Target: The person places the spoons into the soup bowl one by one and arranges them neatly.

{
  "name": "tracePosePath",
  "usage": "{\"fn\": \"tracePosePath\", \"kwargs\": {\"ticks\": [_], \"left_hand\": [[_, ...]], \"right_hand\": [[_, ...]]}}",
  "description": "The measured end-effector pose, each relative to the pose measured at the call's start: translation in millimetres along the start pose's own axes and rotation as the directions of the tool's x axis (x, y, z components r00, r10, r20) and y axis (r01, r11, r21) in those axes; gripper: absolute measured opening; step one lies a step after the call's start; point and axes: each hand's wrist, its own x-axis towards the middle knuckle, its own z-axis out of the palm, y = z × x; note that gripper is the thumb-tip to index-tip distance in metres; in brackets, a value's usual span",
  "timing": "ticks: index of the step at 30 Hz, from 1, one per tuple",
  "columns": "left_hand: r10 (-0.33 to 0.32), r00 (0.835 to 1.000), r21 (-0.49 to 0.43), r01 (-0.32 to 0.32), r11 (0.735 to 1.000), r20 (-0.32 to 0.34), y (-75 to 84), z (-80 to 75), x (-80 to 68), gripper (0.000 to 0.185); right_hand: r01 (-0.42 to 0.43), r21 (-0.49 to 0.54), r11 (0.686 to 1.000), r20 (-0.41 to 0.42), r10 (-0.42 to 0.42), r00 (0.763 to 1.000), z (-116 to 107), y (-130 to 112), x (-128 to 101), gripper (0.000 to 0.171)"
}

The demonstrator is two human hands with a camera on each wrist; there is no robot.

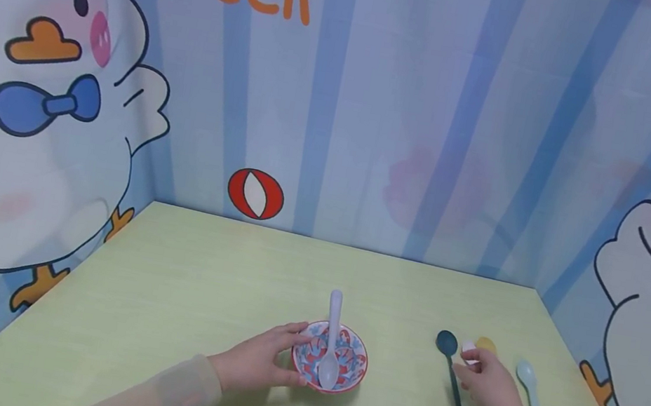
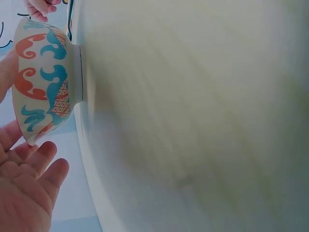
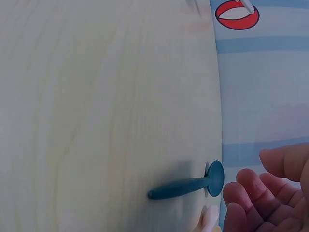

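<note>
From the head view we see the patterned bowl (image 1: 330, 360) near the table's (image 1: 171, 292) front edge, a white spoon (image 1: 332, 342) lying in it. Our left hand (image 1: 262, 360) rests relaxed against the bowl's rim; our right hand (image 1: 485, 384) hovers, fingers loose, over the dark spoon (image 1: 451, 375), beside the pale blue spoon (image 1: 529, 388).

The left wrist view shows the bowl (image 2: 46, 79) standing on the table, with the left hand's (image 2: 24, 188) fingers straight beside it.

The right wrist view shows the dark spoon (image 3: 190, 184) flat on the table, the right hand's (image 3: 268, 193) fingers relaxed and holding nothing.

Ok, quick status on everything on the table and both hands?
Bowl: upright on the table, white spoon inside.
White spoon: in the bowl, handle pointing away.
Left hand: fingers against the bowl's side.
Dark blue spoon: flat on the table.
Light blue spoon: flat on the table.
Right hand: over the spoons, fingers loosely curled; whether it holds anything is unclear.
</note>
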Motion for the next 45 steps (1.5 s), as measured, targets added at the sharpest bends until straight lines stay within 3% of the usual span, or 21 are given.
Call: {"fn": "tracePosePath", "kwargs": {"ticks": [12, 26, 34, 45], "left_hand": [[-0.002, 1.000, 0.001, 0.002, 1.000, 0.003, -1.2, 0.0, 1.6, 0.072], [0.001, 1.000, 0.009, -0.001, 1.000, 0.001, -2.9, 1.6, 2.3, 0.072], [0.004, 1.000, 0.012, -0.004, 1.000, 0.000, -2.9, 1.3, 1.5, 0.072], [0.002, 1.000, 0.020, -0.002, 1.000, 0.000, -3.1, 0.7, 1.2, 0.072]], "right_hand": [[0.014, -0.183, 0.983, -0.031, -0.020, 0.999, 3.4, 11.9, 0.6, 0.038], [-0.030, -0.282, 0.959, 0.002, 0.032, 0.999, 8.2, 14.5, 3.0, 0.036], [0.017, -0.322, 0.947, 0.037, -0.005, 0.999, 9.5, 13.3, 0.9, 0.017], [0.042, -0.421, 0.906, 0.059, -0.018, 0.998, 8.8, 8.5, -2.3, 0.015]]}}
